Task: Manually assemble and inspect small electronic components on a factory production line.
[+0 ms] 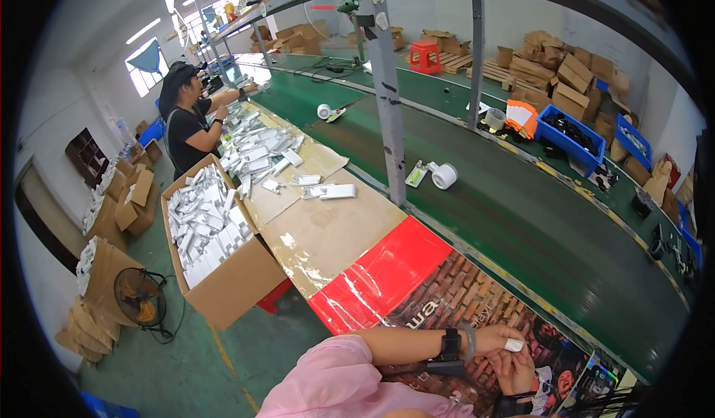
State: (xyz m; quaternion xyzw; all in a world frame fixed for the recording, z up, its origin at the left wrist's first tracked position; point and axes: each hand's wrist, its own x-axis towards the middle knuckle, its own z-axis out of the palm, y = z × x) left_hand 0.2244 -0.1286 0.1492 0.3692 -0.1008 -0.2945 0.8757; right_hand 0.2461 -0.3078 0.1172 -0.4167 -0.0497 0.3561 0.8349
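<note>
My left hand (492, 339) reaches in from the left, under a pink sleeve, with a black band on its wrist. Its fingers are curled against my right hand (515, 377), which also wears a black wristband. A small white piece (514, 345) shows at the left hand's fingers; whether it is held or wrapped round a finger I cannot tell. Both hands are closed and touch each other above the brick-patterned table cover (477, 299). Anything between the fingers is hidden.
A cardboard box (231, 291) of white plastic parts stands left of the table. More white parts (261, 150) lie heaped farther along, near a co-worker (190, 120). A green conveyor belt (506, 217) carries white round-headed devices (445, 176) behind a grey post (383, 90).
</note>
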